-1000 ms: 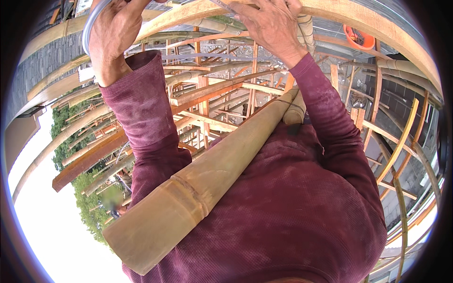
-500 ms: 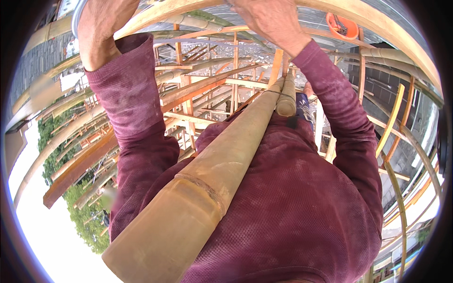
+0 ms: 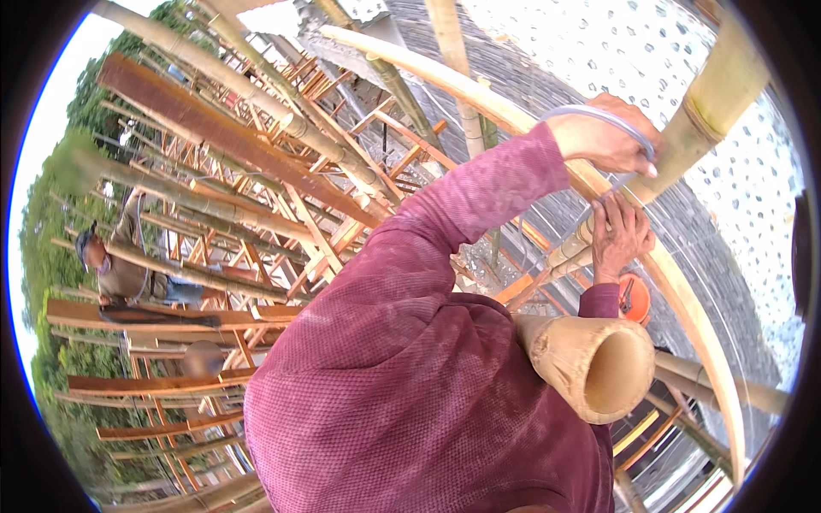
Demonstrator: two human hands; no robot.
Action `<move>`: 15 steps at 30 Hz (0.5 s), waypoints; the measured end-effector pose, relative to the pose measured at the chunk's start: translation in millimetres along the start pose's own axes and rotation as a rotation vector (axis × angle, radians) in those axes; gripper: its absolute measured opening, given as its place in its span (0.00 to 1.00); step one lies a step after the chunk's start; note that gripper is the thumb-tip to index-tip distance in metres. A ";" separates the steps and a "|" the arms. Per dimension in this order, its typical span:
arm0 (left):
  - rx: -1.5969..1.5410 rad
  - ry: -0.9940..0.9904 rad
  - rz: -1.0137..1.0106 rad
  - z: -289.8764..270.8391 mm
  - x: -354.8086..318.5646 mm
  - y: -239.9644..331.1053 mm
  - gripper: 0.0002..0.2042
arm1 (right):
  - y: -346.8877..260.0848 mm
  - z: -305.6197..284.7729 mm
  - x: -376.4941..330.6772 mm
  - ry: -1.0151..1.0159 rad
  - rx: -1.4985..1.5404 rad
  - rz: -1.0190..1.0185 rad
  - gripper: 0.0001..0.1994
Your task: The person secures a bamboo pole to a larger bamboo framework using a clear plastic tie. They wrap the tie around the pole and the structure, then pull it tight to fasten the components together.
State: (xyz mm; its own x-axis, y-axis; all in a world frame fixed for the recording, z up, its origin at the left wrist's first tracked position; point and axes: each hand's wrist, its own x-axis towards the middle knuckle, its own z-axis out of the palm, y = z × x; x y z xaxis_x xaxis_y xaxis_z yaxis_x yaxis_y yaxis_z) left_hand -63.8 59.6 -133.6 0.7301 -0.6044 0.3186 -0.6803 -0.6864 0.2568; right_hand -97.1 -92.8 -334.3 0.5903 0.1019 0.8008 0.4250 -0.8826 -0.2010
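At the upper right, a curved pale wooden beam [image 3: 697, 308] crosses a thick bamboo pole [image 3: 714, 94]. Both my hands are at this crossing. My left hand [image 3: 611, 137] bends over the beam, its fingers curled closed on a loop of grey wire [image 3: 590, 111] that passes over the back of the hand. Part of the wire trails down beside the pole; the exact grip is partly hidden. Just below, my right hand [image 3: 623, 238] lies against the crossing with its fingers spread. Close to my chest, another bamboo pole [image 3: 556, 342] shows its hollow cut end.
An orange bucket [image 3: 634, 299] with dark contents is below my right hand. A brown plank [image 3: 231, 137] and several bamboo poles stretch across a timber frame on the left. There, another person [image 3: 128, 274] in a cap is among the poles. White spotted sheeting [image 3: 556, 34] lies at the upper right.
My view has swung left and tilted, bringing the other person and the beam crossing into sight. My left hand has moved across to beside the right. The bamboo near my chest now appears end-on.
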 end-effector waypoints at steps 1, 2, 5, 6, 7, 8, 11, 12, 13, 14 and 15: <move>0.002 0.022 -0.008 2.5 -4.9 -2.5 0.14 | -0.6 1.4 -1.5 -0.017 -0.068 0.031 0.11; -0.002 0.038 -0.027 2.3 -10.3 1.0 0.14 | -2.3 -0.9 -1.6 -0.030 -0.070 0.026 0.10; 0.025 0.007 -0.067 3.3 -15.4 10.2 0.15 | 7.4 0.3 0.5 -0.022 -0.017 0.004 0.09; 0.002 0.042 -0.055 3.6 -17.9 16.5 0.15 | 14.7 -1.6 0.6 -0.033 -0.032 -0.005 0.09; -0.010 0.063 -0.053 5.6 -21.4 20.8 0.15 | 15.8 -0.6 0.5 -0.045 -0.030 -0.004 0.09; -0.021 0.085 -0.046 7.3 -25.2 23.1 0.15 | 15.3 1.7 0.6 -0.055 -0.031 -0.001 0.09; -0.052 0.202 -0.051 25.6 -23.7 21.8 0.15 | 27.3 8.9 -1.5 -0.079 -0.065 -0.034 0.09; -0.067 0.237 -0.051 31.2 -24.8 22.3 0.15 | 34.6 9.0 -3.4 -0.099 -0.085 -0.031 0.09; -0.135 0.300 -0.024 34.0 -26.3 24.5 0.13 | 53.0 12.2 -5.8 -0.094 -0.040 -0.095 0.13; -0.154 0.339 -0.025 39.1 -28.3 24.1 0.13 | 59.7 14.4 -6.7 -0.100 -0.015 -0.112 0.13; -0.174 0.378 -0.024 45.5 -28.8 23.0 0.13 | 64.5 18.4 -10.1 -0.106 -0.006 -0.116 0.13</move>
State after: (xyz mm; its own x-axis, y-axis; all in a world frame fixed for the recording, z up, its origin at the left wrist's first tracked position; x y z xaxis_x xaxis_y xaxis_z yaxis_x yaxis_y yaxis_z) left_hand -97.6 42.8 -178.4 0.6933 -0.3761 0.6148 -0.6876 -0.6006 0.4080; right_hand -63.0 -142.3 -365.7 0.6063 0.2511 0.7546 0.4908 -0.8647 -0.1066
